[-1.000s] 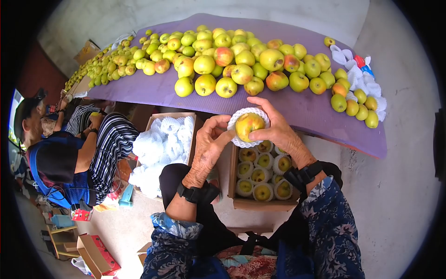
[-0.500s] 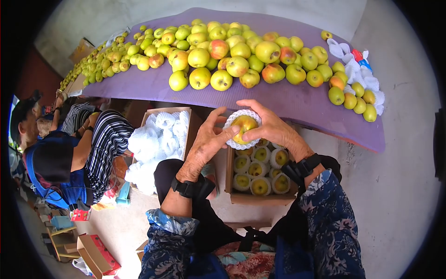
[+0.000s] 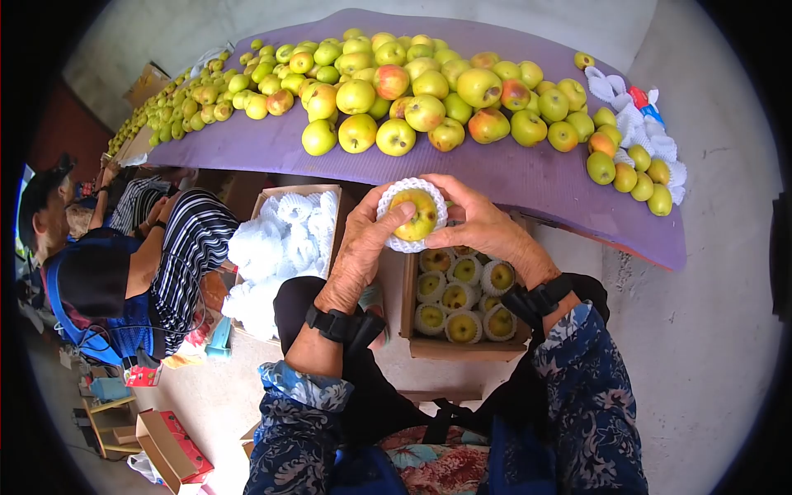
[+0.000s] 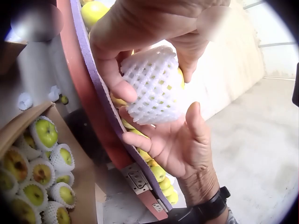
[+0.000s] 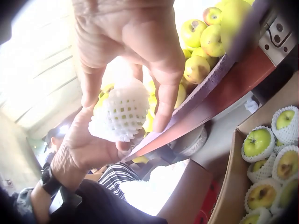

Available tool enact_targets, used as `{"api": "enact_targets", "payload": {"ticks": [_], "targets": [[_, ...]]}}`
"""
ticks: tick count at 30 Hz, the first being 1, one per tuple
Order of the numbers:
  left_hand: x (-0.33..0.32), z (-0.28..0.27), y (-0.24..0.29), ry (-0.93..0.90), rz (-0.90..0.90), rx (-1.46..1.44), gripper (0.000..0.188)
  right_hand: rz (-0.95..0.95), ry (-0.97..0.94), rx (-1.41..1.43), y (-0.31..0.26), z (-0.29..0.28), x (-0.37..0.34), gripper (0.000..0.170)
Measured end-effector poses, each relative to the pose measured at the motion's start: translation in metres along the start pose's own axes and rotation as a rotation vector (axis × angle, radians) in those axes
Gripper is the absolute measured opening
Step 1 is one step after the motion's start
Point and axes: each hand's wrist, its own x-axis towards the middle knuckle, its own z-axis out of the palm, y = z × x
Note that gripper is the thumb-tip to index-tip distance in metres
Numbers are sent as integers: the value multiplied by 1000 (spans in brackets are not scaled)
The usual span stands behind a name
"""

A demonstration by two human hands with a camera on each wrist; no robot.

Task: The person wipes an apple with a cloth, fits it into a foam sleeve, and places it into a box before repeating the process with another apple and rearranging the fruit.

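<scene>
While the left hand (image 3: 353, 252) grips the netted apple (image 3: 425, 216) by the surface's (image 3: 346, 167) near edge, the packed carton (image 3: 469, 352) lies below, nearer the loosely spread right hand (image 3: 497, 233).

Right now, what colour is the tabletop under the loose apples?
The tabletop is purple, clearest in the head view.

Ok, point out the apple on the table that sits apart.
The lone apple near the far edge of the purple table, just beyond the foam nets; the other apples lie bunched together.
</scene>
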Motion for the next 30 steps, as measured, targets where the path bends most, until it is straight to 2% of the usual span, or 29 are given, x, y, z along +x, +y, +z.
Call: {"api": "enact_targets", "payload": {"ticks": [2,5,11,15,20,23,26,29,30], "targets": [[2,0,-3,13,34,22,53,118,-30,111,-2,5,-1,77],[4,-1,-7,20,59,52,54,77,63,107,-2,13,-1,75],[10,-1,-6,8,89,143,51,89,34,81,-3,7,0,77],[21,8,-4,-11,120,202,52,57,110,46,-7,3,2,84],[19,22,8,-45,139,325,65,121,101,101,-3,-4,5,67],[23,17,4,-69,167,468,73,174,138,201,3,-3,1,64],[27,10,-1,-48,169,572,81,211,224,304,1,0,-6,63],[22,1,6,111,159,463,85,242,326,419,10,5,-22,62],[28,-10,0,166,184,452,77,277,334,429,18,8,-29,63]]}}
